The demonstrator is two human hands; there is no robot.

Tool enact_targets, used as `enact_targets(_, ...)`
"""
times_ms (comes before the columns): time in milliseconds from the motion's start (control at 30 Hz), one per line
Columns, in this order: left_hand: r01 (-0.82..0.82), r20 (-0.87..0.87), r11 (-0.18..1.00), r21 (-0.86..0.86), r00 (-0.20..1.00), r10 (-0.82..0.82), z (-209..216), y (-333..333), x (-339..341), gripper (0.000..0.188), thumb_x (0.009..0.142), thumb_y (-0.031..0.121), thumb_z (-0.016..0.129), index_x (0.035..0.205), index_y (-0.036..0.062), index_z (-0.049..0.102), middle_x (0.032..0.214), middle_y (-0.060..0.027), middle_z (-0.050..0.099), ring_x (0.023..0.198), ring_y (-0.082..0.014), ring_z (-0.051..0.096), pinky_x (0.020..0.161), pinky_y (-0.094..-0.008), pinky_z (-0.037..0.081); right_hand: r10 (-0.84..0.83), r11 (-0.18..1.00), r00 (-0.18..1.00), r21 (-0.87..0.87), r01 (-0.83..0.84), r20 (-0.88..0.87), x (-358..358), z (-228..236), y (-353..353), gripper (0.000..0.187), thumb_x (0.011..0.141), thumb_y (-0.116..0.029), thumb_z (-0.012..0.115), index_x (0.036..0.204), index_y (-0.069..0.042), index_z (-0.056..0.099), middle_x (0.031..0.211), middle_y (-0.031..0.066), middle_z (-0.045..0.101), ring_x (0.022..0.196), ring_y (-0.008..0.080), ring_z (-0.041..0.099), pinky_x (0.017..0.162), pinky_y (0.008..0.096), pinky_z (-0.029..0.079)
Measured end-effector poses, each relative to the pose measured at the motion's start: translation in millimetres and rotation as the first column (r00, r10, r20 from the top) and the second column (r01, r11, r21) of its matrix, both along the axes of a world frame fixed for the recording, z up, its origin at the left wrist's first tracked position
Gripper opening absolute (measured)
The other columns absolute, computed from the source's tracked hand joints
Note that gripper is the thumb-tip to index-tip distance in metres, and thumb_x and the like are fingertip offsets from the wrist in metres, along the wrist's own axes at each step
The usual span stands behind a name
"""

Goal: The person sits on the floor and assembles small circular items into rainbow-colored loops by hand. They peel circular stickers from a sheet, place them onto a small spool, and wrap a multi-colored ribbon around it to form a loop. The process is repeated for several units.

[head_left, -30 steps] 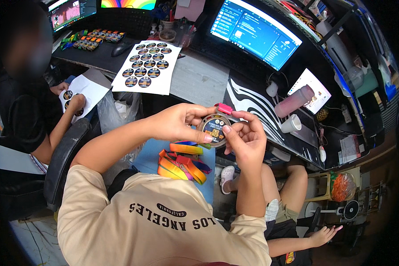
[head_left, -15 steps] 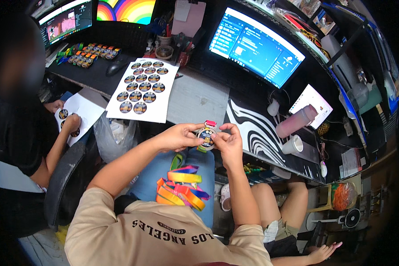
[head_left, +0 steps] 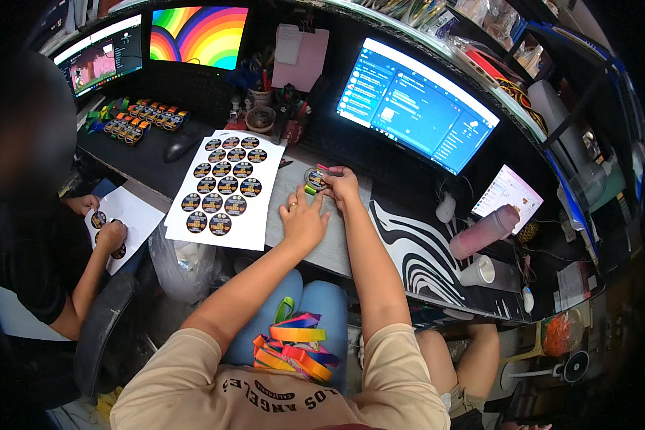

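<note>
A round medal [head_left: 315, 178] with a dark printed face is over the grey patch of the desk, with a bit of pink and green ribbon at its edges. My right hand [head_left: 343, 188] grips its right side between thumb and fingers. Beside its lower edge, my left hand [head_left: 304, 221] has its fingers stretched out and apart, the tips touching the green ribbon [head_left: 310, 190]. Several bright lanyard ribbons [head_left: 297, 344] lie heaped on my lap. To the left is a white sheet [head_left: 254, 226] bearing rows of round dark stickers [head_left: 222, 184].
Several ribboned medals [head_left: 127, 129] stand grouped at the back left, near a black mouse [head_left: 178, 148]. A monitor [head_left: 419, 104] stands behind my hands. Rightward are a pink tumbler [head_left: 484, 233] and white cup [head_left: 478, 271]. At left, another person's hand [head_left: 112, 235] handles a sticker sheet [head_left: 142, 208].
Both hands have moved forward with the medal, from above my lap to the desk. My left fingers have loosened from their pinch and spread. My view has shifted slightly.
</note>
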State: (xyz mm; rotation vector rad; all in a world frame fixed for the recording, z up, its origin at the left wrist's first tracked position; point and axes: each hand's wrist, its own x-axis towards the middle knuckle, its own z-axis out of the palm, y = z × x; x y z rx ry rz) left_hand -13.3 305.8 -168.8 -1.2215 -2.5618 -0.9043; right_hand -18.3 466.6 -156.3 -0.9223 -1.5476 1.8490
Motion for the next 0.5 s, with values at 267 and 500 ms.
enact_targets(267,-0.006,0.001,1.0,-0.015,1.0,0.006,-8,20,-10,0.05,0.085,0.036,0.062,0.13,0.0146,0.059,0.141,-0.0203,0.041,0.125,-0.0349,0.038,0.095,-0.0515,0.029,-0.066,0.992,0.996,0.115,0.058,0.06,-5,1,6,0.027,0.078,0.0,0.071,0.101,0.003,0.057,0.085,0.0133,0.064,0.066,0.0199,0.066,0.048,0.029,0.057)
enact_targets(500,-0.003,-0.035,1.0,-0.019,0.999,0.002,-7,18,-8,0.051,0.087,0.035,0.059,0.131,0.009,0.056,0.14,-0.0217,0.043,0.125,-0.034,0.039,0.097,-0.0506,0.028,-0.05,0.978,0.996,0.206,0.034,0.074,-2,-2,4,0.025,0.079,-0.005,0.073,0.099,0.003,0.06,0.077,0.0074,0.063,0.058,0.0111,0.057,0.048,0.0251,0.053)
